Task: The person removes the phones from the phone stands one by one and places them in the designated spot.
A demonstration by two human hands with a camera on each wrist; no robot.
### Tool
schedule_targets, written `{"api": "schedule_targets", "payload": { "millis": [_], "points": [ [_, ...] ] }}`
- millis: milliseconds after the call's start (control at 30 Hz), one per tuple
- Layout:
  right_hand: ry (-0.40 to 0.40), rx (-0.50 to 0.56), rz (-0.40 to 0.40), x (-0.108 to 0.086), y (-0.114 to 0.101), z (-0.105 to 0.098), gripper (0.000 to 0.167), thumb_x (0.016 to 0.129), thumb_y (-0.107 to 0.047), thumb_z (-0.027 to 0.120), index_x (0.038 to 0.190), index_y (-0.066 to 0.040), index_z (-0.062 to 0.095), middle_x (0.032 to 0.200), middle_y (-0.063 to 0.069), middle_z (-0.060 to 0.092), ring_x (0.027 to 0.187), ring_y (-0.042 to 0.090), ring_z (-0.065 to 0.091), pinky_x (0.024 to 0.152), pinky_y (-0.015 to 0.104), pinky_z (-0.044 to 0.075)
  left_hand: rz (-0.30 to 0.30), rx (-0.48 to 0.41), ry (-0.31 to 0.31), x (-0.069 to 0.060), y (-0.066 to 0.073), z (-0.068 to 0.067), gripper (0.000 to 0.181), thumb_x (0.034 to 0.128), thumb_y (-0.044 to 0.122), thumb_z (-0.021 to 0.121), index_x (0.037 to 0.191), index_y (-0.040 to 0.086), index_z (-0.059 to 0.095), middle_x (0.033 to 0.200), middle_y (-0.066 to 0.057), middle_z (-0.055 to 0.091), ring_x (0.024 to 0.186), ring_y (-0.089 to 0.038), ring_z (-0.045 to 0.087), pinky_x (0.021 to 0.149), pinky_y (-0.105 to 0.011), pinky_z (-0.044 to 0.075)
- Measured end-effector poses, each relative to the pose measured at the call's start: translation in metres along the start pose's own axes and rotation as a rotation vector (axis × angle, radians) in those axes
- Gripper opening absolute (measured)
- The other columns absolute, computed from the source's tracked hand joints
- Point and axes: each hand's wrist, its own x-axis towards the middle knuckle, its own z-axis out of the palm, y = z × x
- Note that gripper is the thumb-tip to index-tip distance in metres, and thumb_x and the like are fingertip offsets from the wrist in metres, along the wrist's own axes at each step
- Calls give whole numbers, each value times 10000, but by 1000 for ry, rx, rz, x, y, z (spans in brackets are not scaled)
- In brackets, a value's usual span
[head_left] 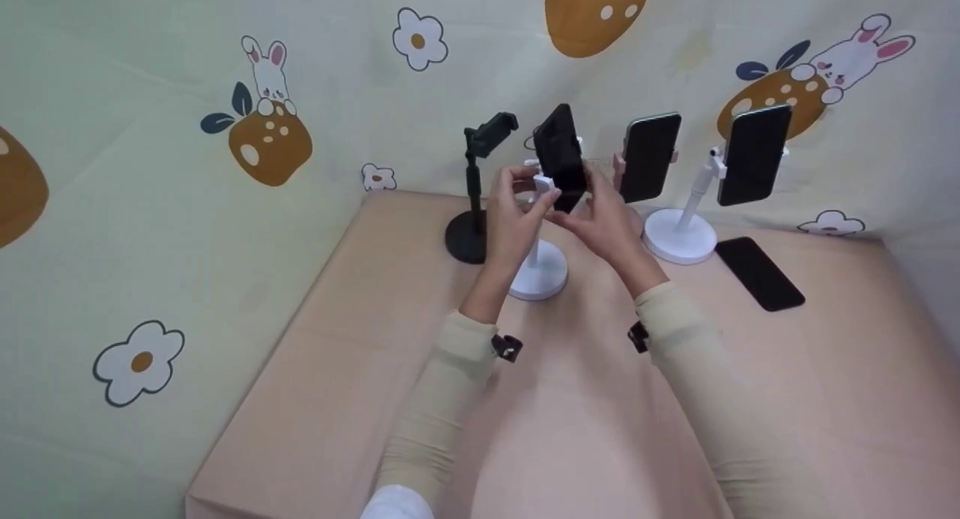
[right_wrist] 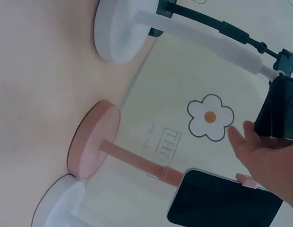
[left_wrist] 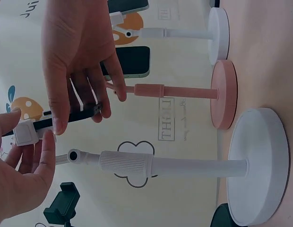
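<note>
Above the round base of a white plastic phone stand (left_wrist: 125, 163), a slim, dark, rectangular phone (head_left: 559, 148) is tilted against the stand's small white clamp (left_wrist: 26, 133). The left hand (head_left: 514, 223) pinches the clamp between thumb and fingers; the right hand (head_left: 606, 226) has its grip on the phone near its lower end. Whether both sides of the clamp bear on the phone cannot be told, since fingers cover the spot.

That is likely the main risk: with only one edge seated, the phone could slide out once the right grip loosens, and fall onto the cloth-covered desk (head_left: 337, 339). A clamp closing early might nip the left thumb. Pushing sideways could swivel the thin neck joint or tip the stand, as the weight sits high above the base. Drawn back carelessly, the right hand could knock the pale-edged dark phone (head_left: 651, 157) on the pink plastic stand (right_wrist: 92, 142) just beside it.
</note>
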Motion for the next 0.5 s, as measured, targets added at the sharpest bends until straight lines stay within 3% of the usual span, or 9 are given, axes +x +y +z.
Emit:
{"api": "schedule_targets", "payload": {
  "millis": [167, 333, 433, 500],
  "points": [
    [63, 33, -47, 2, 1, 4, 889, 851, -369, 789, 1542, -72, 314, 1549, 155, 431, 1409, 290, 470, 1161, 456, 401, -1, 63, 16, 1, 3, 5, 356, 920, 131, 717, 1193, 29, 512, 1218, -128, 555, 1085, -197, 612, 837, -216, 587],
    [145, -27, -106, 4, 1, 4, 858, 838, -382, 797, 1517, -72, 374, 1523, 141, 475, 1396, 295, 490, 1183, 464, 377, 5, 117, 24, 4, 8, 4, 351, 919, 134, 717, 1181, 35, 506, 1187, -125, 554, 1064, -196, 613, 791, -194, 566],
    [152, -75, -109, 5, -2, 3, 838, 832, -411, 795, 1497, -74, 413, 1483, 141, 527, 1370, 298, 518, 1182, 473, 376, -9, 147, 18, 6, 9, 2, 355, 906, 118, 725, 1165, 33, 497, 1165, -127, 559, 1045, -197, 614, 755, -186, 541],
    [150, -118, -97, 6, -6, 0, 830, 832, -440, 786, 1490, -81, 431, 1465, 134, 550, 1421, 307, 457, 1185, 505, 361, -10, 166, 17, 9, 11, 2, 358, 898, 111, 729, 1156, 30, 495, 1150, -129, 566, 1035, -200, 614, 738, -181, 522]
  ]
}}
